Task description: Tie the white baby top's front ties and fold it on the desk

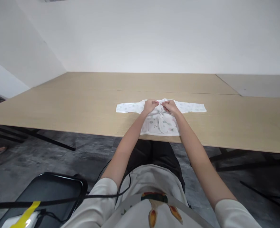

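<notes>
A small white baby shirt [151, 125] with a faint printed pattern lies spread on the table, its two long sleeves stretched out to the sides. Its front opening runs down the middle, and the lower hem rests near the table's front edge. At the neckline, my left hand [150, 105] pinches the left side of the front opening. My right hand [170, 106] pinches the other side, just across a narrow gap. Both sets of fingertips almost meet at the top of the opening; any fastener between them is too small to make out.
The light wooden table [82, 104] reaches back to a white wall [140, 34]. A black chair [56, 190] stands at lower left, bearing a white device [21, 221] with yellow tape. A black cable [66, 200] crosses in front of my left arm.
</notes>
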### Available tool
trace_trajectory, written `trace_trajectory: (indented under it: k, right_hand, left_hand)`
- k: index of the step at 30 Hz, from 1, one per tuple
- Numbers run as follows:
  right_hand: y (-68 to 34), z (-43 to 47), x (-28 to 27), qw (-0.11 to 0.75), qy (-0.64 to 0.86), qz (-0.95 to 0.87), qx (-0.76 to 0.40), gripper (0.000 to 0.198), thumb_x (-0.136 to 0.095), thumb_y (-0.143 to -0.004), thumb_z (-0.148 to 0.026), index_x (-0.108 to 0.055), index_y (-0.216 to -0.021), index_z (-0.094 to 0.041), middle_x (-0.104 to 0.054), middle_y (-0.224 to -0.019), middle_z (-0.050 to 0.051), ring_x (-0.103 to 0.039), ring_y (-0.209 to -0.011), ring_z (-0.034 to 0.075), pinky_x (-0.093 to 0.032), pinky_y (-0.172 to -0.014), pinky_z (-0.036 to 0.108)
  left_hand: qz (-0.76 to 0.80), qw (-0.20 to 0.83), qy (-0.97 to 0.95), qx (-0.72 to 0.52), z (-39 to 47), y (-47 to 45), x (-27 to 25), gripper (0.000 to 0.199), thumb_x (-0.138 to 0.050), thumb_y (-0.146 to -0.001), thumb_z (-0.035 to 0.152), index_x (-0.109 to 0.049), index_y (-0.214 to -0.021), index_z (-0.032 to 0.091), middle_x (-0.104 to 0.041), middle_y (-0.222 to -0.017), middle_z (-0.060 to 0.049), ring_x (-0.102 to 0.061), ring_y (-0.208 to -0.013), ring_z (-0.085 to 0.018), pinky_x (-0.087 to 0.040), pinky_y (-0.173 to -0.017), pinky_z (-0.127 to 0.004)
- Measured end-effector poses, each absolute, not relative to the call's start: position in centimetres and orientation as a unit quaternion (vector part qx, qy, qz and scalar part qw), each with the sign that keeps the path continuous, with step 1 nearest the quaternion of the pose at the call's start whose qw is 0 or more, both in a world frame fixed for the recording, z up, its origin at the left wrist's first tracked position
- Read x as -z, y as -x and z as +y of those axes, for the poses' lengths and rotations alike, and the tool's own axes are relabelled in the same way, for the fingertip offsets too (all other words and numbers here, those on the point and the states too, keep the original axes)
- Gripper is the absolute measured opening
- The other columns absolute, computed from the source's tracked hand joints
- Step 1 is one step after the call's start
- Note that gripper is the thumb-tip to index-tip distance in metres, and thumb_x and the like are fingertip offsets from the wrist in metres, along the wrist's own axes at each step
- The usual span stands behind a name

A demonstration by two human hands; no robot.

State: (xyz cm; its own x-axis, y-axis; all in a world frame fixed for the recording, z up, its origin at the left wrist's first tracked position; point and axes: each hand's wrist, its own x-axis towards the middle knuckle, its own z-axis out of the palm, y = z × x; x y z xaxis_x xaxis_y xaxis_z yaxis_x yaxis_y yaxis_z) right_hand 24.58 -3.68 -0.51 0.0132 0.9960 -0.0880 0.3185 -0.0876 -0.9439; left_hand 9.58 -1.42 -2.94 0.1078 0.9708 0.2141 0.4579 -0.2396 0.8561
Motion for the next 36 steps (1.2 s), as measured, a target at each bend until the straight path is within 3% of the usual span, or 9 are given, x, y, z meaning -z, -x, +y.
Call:
trace_trajectory:
  k: [11,19,22,28,36]
  right_hand:
    - [-24.7,-2.6,1.9,0.363,0.601,-0.625,-0.340,0.024,-0.049,-0.072,-0.010,-0.071,-0.083,-0.012,-0.053,-0.047,-0.003,-0.043,-0.040,0.008,-0.037,-0.045,0.018]
    - [-24.8,-2.3,2.4,0.382,0.565,-0.590,-0.432,0.012,-0.057,-0.073,-0.012,-0.065,-0.082,-0.012,-0.068,-0.071,0.004,-0.052,-0.043,0.007,-0.035,-0.036,0.016]
    - [-24.7,-2.4,2.4,0.384,0.568,-0.599,-0.412,0.010,-0.058,-0.072,-0.011,-0.065,-0.080,-0.013,-0.070,-0.074,0.004,-0.052,-0.043,0.006,-0.035,-0.036,0.016]
    - [-24.2,-2.8,2.4,0.368,0.587,-0.650,-0.312,0.008,-0.061,-0.073,-0.017,-0.065,-0.079,-0.014,-0.063,-0.055,0.000,-0.052,-0.042,0.009,-0.044,-0.047,0.019]
    - [-24.0,-2.5,2.6,0.352,0.607,-0.671,-0.242,0.010,-0.062,-0.070,-0.018,-0.068,-0.077,-0.013,-0.067,-0.065,0.003,-0.060,-0.059,0.013,-0.048,-0.064,0.022]
  left_hand:
    - [0.535,0.298,-0.688,-0.389,-1.2,-9.6,3.3,0.019,-0.062,-0.077,0.021,-0.074,-0.091,0.017,-0.073,-0.097,-0.004,-0.066,-0.091,-0.015,-0.048,-0.088,-0.025]
    - [0.536,0.288,-0.691,-0.390,-1.4,-9.6,3.2,0.019,-0.059,-0.078,0.018,-0.074,-0.090,0.018,-0.074,-0.096,-0.004,-0.067,-0.093,-0.015,-0.048,-0.090,-0.025]
    - [0.531,0.295,-0.690,-0.393,-1.6,-9.6,3.0,0.021,-0.058,-0.077,0.016,-0.074,-0.090,0.017,-0.074,-0.096,-0.004,-0.067,-0.092,-0.015,-0.048,-0.089,-0.026]
    - [0.533,0.306,-0.691,-0.381,-1.9,-9.6,2.6,0.019,-0.061,-0.076,0.024,-0.074,-0.088,0.016,-0.074,-0.090,-0.005,-0.067,-0.091,-0.016,-0.049,-0.087,-0.026]
    - [0.547,0.288,-0.692,-0.373,-2.0,-9.8,2.7,0.019,-0.058,-0.079,0.023,-0.072,-0.086,0.014,-0.073,-0.092,-0.008,-0.066,-0.089,-0.017,-0.049,-0.085,-0.027]
